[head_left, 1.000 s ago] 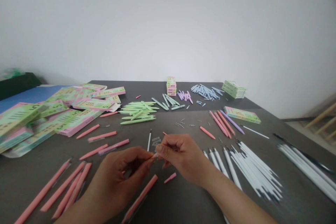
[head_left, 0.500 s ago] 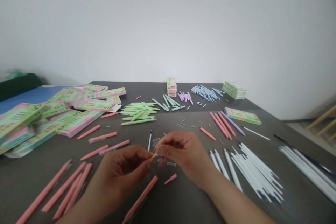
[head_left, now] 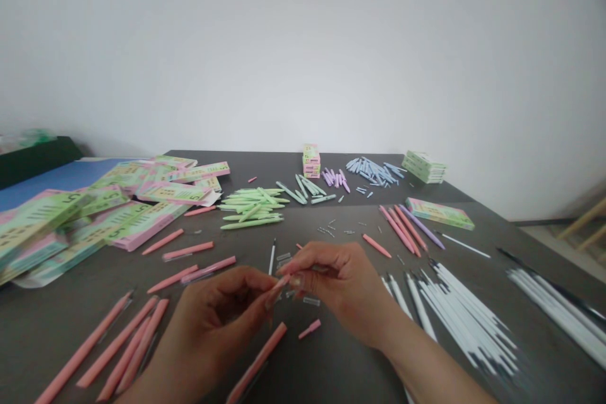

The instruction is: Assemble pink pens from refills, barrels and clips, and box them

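My left hand and my right hand meet above the table, thumbs and forefingers pinched on a small pink pen part. Fingertips cover most of that part. Just below them lie a pink pen barrel with a clear clip and a short pink pen piece. Behind the fingers are small clear plastic pieces and a white refill. Several pink pen barrels lie to the left of my left hand.
White refills fan out at the right, with more refills beyond. Flat pen boxes pile up at the left. Green pens, purple parts and blue parts lie further back, near stacked boxes.
My right fingertips have shifted slightly on the pink pen part, and a little more of it shows. Both hands stay close together. The whole view has moved a little.
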A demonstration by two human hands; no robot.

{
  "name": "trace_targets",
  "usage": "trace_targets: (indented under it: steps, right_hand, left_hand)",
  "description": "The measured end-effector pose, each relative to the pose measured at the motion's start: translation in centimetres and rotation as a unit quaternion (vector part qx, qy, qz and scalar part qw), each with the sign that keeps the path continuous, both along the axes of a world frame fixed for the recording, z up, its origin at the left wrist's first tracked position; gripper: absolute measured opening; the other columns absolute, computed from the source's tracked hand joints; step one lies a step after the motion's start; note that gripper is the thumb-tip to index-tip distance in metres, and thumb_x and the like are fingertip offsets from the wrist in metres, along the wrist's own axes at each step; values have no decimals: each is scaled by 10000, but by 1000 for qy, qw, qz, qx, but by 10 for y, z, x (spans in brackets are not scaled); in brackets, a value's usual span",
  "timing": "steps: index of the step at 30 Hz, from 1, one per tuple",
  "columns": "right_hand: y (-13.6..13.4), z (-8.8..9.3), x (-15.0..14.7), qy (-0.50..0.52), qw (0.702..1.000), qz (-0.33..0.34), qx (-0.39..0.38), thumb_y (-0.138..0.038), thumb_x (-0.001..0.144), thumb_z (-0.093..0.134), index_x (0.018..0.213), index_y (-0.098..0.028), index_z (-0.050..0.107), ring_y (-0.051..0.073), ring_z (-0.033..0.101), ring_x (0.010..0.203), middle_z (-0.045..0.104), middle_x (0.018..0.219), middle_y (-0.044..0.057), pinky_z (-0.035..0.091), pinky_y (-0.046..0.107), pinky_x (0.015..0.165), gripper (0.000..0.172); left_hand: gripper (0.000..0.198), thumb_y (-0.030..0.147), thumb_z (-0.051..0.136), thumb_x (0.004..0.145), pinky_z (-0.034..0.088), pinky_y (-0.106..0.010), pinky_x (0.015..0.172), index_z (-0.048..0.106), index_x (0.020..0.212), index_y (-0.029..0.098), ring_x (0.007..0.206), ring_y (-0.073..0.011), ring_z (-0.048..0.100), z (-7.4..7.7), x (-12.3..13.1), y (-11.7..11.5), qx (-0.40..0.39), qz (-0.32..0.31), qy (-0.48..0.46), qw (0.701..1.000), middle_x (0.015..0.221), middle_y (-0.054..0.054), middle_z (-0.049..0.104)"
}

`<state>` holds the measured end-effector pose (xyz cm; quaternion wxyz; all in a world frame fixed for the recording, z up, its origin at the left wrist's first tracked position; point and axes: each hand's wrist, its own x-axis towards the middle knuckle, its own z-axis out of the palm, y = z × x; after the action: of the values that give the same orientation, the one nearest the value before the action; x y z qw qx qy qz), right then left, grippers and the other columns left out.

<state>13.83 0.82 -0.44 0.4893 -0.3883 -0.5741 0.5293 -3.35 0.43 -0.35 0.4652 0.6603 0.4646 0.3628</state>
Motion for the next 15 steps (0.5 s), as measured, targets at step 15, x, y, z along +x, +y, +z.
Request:
trace_targets:
  steps: [15]
  right_hand:
    - [-1, 2, -1, -2, 1000, 3, -25, -167, 706, 664, 711, -175, 728, 109, 560, 610, 631, 653, 0, 442, 220, 571, 64]
  left_hand:
    - [134, 262, 537, 822, 453, -177, 498, 651, 780, 204, 560, -125, 602, -8, -5, -3, 244, -18, 186, 951, 582, 28, 607]
